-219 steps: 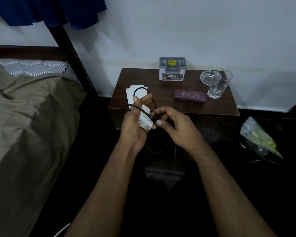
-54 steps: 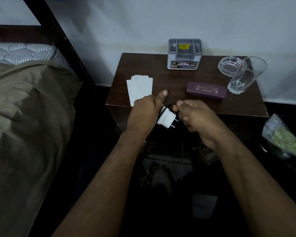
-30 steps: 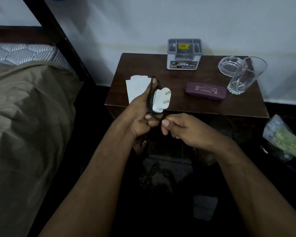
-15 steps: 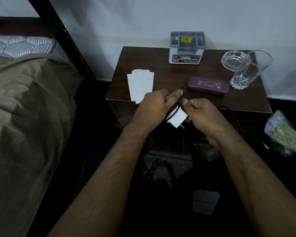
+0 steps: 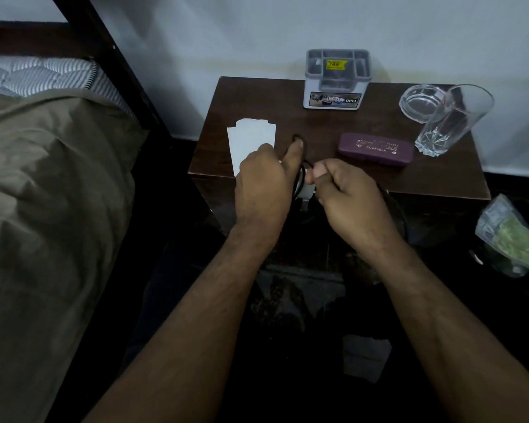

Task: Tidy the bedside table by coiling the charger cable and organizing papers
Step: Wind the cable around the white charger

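Both hands are held together at the front edge of the tabletop (image 5: pixel 440 184). The white plug (image 5: pixel 305 193) is gripped in the curled left hand (image 5: pixel 261 184), its thumb raised with a loop of black cable (image 5: pixel 298 138) draped round it. The cable is pinched by the right hand (image 5: pixel 345 193) between thumb and fingers, just beside the plug. The papers (image 5: pixel 252 138) are seen flat on the tabletop's left side, partly covered by the left hand. Further back, a grey organizer (image 5: pixel 336 80), a purple case (image 5: pixel 376 148), a glass (image 5: pixel 452 120) and an ashtray (image 5: pixel 419 102) are seen. A bed (image 5: pixel 52 178) lies to the left.
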Action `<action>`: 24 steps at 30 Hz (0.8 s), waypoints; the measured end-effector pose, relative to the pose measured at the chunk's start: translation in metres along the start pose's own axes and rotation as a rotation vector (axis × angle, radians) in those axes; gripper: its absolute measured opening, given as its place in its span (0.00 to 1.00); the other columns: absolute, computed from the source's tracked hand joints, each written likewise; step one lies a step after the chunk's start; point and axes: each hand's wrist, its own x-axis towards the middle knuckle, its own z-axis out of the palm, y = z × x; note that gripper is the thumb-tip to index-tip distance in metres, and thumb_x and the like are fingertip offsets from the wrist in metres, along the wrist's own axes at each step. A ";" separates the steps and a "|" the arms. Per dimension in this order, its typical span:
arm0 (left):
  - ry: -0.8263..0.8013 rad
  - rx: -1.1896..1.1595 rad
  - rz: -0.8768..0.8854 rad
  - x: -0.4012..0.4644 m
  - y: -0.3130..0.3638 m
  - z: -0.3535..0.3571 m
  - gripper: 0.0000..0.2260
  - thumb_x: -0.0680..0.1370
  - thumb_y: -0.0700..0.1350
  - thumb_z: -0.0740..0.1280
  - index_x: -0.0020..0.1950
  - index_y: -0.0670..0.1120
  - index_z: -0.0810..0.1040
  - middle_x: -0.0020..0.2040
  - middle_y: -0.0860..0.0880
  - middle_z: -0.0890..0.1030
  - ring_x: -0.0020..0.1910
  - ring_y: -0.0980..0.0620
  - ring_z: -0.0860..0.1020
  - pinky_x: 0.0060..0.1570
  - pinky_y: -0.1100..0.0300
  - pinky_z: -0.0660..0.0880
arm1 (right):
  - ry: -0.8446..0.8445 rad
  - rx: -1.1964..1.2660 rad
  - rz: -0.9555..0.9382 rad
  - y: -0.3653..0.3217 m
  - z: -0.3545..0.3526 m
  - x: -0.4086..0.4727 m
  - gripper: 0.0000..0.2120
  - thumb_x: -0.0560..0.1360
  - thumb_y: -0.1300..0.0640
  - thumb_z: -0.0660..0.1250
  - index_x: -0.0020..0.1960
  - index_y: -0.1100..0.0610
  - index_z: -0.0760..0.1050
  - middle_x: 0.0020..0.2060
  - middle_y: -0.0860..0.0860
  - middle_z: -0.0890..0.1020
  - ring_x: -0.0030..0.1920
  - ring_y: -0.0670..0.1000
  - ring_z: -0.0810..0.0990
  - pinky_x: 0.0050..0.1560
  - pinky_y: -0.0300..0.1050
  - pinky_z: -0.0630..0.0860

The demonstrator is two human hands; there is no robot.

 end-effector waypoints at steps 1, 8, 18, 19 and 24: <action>0.012 -0.060 -0.037 0.001 -0.001 -0.001 0.21 0.83 0.59 0.61 0.46 0.41 0.74 0.44 0.42 0.80 0.44 0.43 0.77 0.40 0.57 0.64 | -0.038 0.015 -0.024 -0.002 -0.001 -0.001 0.14 0.83 0.54 0.60 0.40 0.44 0.75 0.33 0.31 0.79 0.35 0.34 0.75 0.39 0.29 0.67; 0.083 -0.450 -0.339 0.015 -0.005 0.000 0.14 0.86 0.50 0.54 0.49 0.43 0.72 0.38 0.51 0.75 0.39 0.51 0.75 0.41 0.57 0.65 | -0.402 0.207 -0.140 -0.010 -0.006 -0.010 0.13 0.86 0.54 0.56 0.45 0.49 0.75 0.27 0.42 0.70 0.31 0.43 0.67 0.37 0.42 0.67; -0.555 -1.286 -0.596 0.020 -0.003 -0.020 0.18 0.85 0.55 0.55 0.41 0.47 0.72 0.33 0.49 0.68 0.13 0.59 0.61 0.13 0.72 0.54 | -0.554 0.109 -0.008 -0.001 -0.022 -0.006 0.16 0.84 0.49 0.61 0.41 0.52 0.79 0.28 0.42 0.71 0.31 0.42 0.68 0.38 0.42 0.66; -0.609 -1.257 -0.572 0.020 -0.002 -0.021 0.18 0.84 0.57 0.56 0.41 0.48 0.72 0.33 0.49 0.68 0.13 0.58 0.61 0.13 0.72 0.55 | -0.526 0.110 0.006 0.001 -0.025 -0.004 0.16 0.83 0.48 0.62 0.40 0.52 0.80 0.29 0.45 0.71 0.33 0.44 0.69 0.39 0.44 0.66; -0.654 -1.070 -0.432 0.016 -0.003 -0.022 0.18 0.82 0.59 0.63 0.39 0.50 0.80 0.32 0.48 0.78 0.16 0.56 0.64 0.17 0.72 0.55 | -0.338 0.123 0.082 0.012 -0.036 0.002 0.16 0.79 0.46 0.69 0.40 0.56 0.83 0.25 0.43 0.76 0.29 0.42 0.70 0.36 0.43 0.67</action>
